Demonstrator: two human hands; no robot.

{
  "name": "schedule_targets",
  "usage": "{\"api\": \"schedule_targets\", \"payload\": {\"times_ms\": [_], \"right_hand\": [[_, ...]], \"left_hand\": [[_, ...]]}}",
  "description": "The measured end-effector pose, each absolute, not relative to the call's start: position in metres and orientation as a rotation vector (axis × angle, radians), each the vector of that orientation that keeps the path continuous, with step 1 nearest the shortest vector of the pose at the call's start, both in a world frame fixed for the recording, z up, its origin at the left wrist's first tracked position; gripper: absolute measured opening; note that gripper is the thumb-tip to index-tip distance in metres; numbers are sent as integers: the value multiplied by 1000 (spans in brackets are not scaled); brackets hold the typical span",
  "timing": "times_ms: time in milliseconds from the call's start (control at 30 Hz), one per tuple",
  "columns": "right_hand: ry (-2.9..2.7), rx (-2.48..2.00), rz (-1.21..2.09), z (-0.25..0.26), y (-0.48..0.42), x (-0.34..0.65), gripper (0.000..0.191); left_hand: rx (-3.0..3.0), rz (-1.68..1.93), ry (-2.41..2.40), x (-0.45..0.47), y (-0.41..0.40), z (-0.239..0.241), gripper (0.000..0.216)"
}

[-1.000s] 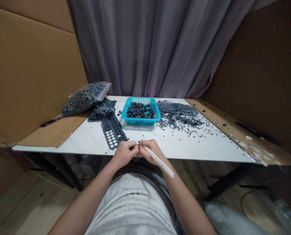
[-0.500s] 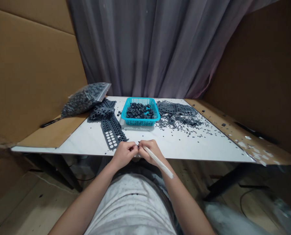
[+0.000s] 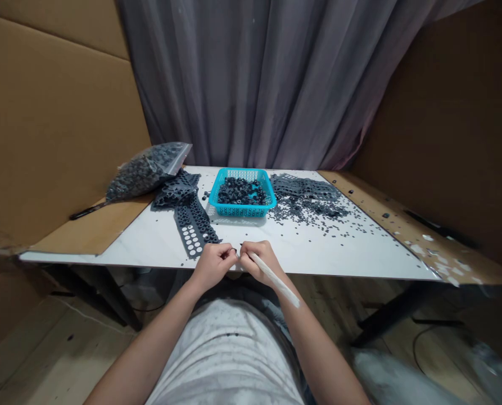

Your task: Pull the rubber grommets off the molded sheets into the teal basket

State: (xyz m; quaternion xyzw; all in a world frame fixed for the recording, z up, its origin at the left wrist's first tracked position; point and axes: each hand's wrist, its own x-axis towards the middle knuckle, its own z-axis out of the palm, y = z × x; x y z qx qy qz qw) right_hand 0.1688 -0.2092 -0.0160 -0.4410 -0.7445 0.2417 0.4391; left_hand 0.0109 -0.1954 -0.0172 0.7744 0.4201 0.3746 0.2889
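I see both hands at desk (image 3: 149, 243) near edge: L hand (image 3: 213, 264) pinched shut on tiny dark piece (image 3: 234, 250), R hand (image 3: 257, 261) gripping white stick (image 3: 276, 280).

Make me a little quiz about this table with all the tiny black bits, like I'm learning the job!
1. True or false: the blue basket holds small dark pieces.
2. Where is the white stick? A) in the blue basket B) in the right hand C) on the floor
3. Fill in: the punched grey strip lies to the ___ of the basket.

Key: 1 true; 2 B; 3 left.
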Motion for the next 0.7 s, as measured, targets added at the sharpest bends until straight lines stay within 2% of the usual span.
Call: {"api": "schedule_targets", "payload": {"times_ms": [700], "right_hand": [[-1860, -1059, 661, -16, -209, 169, 16]], "left_hand": [[2097, 944, 1129, 11, -196, -17, 31]]}}
